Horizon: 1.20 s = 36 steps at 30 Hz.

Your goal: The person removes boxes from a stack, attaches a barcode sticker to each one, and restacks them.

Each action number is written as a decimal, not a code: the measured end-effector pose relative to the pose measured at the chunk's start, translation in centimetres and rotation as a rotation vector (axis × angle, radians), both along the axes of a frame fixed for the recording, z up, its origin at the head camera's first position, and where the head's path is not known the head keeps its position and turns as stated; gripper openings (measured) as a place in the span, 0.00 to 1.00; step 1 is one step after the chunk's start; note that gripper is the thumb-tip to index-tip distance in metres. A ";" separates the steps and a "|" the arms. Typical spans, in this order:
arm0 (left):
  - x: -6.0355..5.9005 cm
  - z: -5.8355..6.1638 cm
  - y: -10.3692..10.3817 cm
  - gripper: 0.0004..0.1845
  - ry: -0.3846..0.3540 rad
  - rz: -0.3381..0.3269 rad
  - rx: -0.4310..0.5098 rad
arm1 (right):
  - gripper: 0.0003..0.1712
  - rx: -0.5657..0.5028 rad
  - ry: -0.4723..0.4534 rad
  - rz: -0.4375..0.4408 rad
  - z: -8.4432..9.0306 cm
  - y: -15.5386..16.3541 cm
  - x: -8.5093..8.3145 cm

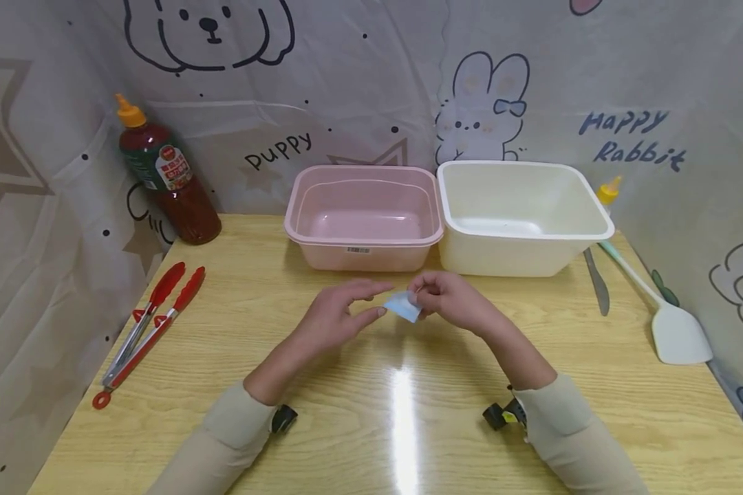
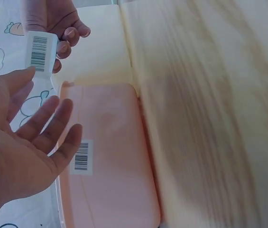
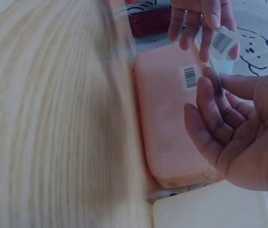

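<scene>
A small pale blue packet (image 1: 404,306) with a barcode label hangs just above the middle of the wooden table (image 1: 408,426). My right hand (image 1: 421,297) pinches it at its right end. My left hand (image 1: 380,297) is beside it with fingers held straight, its thumb tip at the packet's left corner. In the left wrist view the left hand (image 2: 34,123) is spread, and the packet (image 2: 40,50) sits in the other hand's curled fingers. The right wrist view shows the right hand (image 3: 228,123) near the packet (image 3: 221,42).
A pink tub (image 1: 365,256) and a white tub (image 1: 514,256) stand side by side behind the hands. Red tongs (image 1: 151,323) and a dark sauce bottle (image 1: 167,182) are at the left. A knife (image 1: 596,282) and a white spatula (image 1: 675,330) lie at the right.
</scene>
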<state>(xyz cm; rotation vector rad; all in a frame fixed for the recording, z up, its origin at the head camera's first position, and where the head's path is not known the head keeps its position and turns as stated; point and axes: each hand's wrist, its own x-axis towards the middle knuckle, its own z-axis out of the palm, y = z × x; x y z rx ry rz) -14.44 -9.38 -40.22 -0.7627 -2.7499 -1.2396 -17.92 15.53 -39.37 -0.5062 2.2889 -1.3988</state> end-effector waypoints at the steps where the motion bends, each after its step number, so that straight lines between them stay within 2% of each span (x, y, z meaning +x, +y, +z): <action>1: -0.1 0.0 0.1 0.19 0.015 -0.001 0.014 | 0.08 -0.010 -0.010 -0.006 0.0 0.0 -0.1; 5: -0.5 0.2 0.6 0.13 0.020 0.021 0.057 | 0.10 -0.051 -0.048 -0.019 0.2 -0.1 -0.2; 11: -1.1 0.4 1.1 0.08 -0.059 0.079 0.094 | 0.12 -0.072 -0.063 -0.022 0.4 -0.3 -0.2; 14: -1.7 0.6 1.4 0.07 -0.080 0.102 0.128 | 0.14 -0.071 -0.012 -0.051 0.3 -0.1 -0.4; 19: -2.7 0.8 1.6 0.09 -0.123 0.125 0.205 | 0.20 -0.083 0.112 -0.170 0.3 0.0 -0.6; 25: -3.1 0.9 1.8 0.11 -0.161 0.118 0.218 | 0.16 -0.073 0.146 -0.202 0.4 -0.1 -0.3; 31: -3.0 0.7 2.4 0.06 -0.176 0.076 0.263 | 0.18 -0.133 0.104 -0.310 0.2 -0.2 -0.2; 34: -3.0 0.6 2.6 0.06 -0.163 0.087 0.269 | 0.19 -0.175 0.084 -0.332 0.2 -0.2 -0.1; 36: -2.9 0.6 2.7 0.06 -0.157 0.102 0.275 | 0.18 -0.167 0.124 -0.343 0.1 -0.3 0.1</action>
